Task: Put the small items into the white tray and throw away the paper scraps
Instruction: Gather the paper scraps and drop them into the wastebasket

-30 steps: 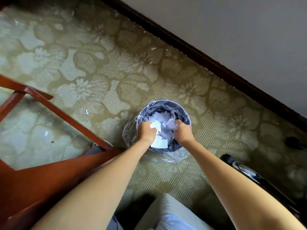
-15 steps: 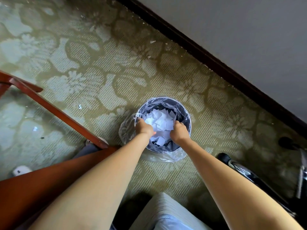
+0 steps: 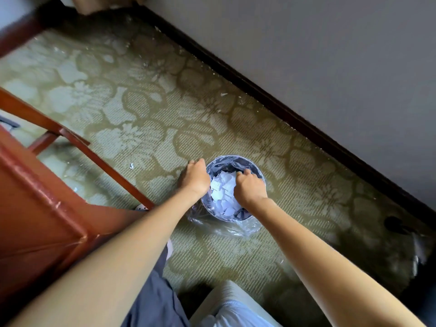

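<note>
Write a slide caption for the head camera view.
Left hand and right hand at a round bin lined with clear plastic, containing white paper scraps, on green floral carpet.

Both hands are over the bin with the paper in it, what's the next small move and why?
Probably draw both hands back: the paper scraps lie piled in the bin, the left hand at its rim, the right hand above them. One stray scrap lies on the carpet, likely next.

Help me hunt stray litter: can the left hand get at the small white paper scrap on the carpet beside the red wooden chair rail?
Probably yes: only bare green patterned carpet lies between the left hand and the small white paper scrap.
</note>
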Action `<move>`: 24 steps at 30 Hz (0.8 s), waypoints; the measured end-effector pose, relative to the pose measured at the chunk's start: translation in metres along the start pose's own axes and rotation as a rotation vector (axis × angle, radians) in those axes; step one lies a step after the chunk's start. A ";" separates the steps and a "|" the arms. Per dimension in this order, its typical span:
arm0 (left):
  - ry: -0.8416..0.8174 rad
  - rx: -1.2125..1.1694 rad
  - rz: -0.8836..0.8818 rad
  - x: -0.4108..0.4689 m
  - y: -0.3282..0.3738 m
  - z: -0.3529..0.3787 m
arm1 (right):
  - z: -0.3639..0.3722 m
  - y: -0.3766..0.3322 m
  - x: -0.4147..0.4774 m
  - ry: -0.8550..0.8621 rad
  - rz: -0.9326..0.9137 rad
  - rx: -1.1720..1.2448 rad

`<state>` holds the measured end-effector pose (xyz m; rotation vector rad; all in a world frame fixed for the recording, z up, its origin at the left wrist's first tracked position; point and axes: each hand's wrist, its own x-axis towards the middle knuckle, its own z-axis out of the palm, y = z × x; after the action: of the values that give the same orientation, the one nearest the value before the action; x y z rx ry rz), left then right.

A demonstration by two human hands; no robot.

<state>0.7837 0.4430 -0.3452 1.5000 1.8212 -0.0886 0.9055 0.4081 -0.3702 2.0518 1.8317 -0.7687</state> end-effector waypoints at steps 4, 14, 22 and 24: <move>0.179 0.091 0.146 -0.034 0.029 -0.056 | -0.069 -0.016 -0.035 0.243 -0.086 0.018; 0.720 0.090 0.198 -0.172 0.021 -0.210 | -0.202 -0.102 -0.157 0.695 -0.371 0.129; 0.979 0.039 -0.035 -0.287 -0.119 -0.260 | -0.174 -0.242 -0.240 0.697 -0.790 0.192; 1.006 0.010 -0.107 -0.306 -0.161 -0.260 | -0.154 -0.276 -0.256 0.678 -0.897 0.208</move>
<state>0.5203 0.2744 -0.0458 1.5740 2.6564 0.7300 0.6531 0.3223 -0.0633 1.6357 3.2674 -0.4546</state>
